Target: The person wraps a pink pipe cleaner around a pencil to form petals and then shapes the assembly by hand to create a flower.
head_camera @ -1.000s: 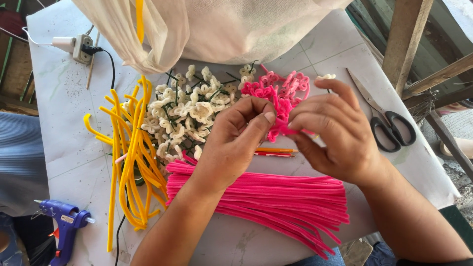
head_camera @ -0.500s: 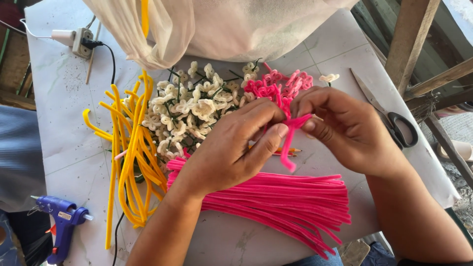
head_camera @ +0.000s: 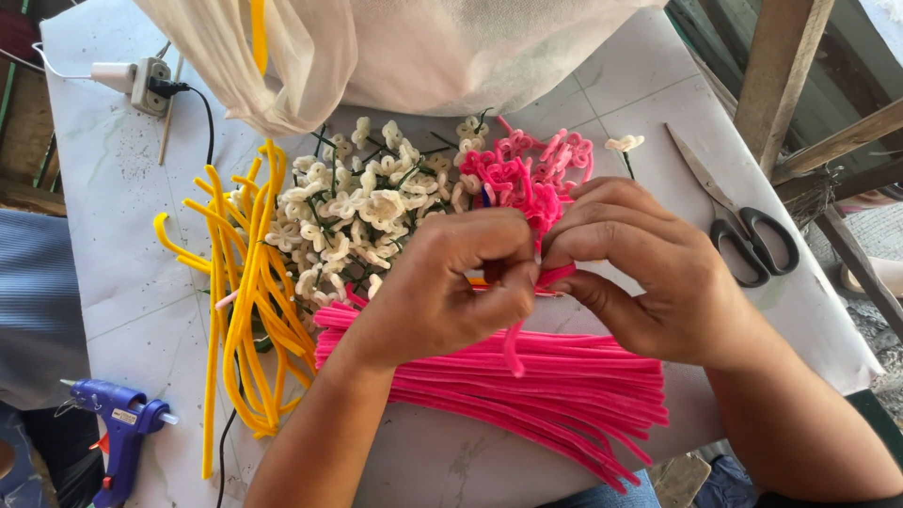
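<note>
One pink pipe cleaner point(head_camera: 527, 310) sits pinched between my left hand point(head_camera: 451, 282) and right hand point(head_camera: 640, 273), both clenched on it above the pink stem bundle point(head_camera: 564, 386); bending underway, next twist needs firm fingertip pressure

A small pale label point(head_camera: 123, 416) sits on the blue glue gun point(head_camera: 115, 428) at the bench's lower left. A sheer cream bag point(head_camera: 395, 52) hangs over the far edge.
</note>
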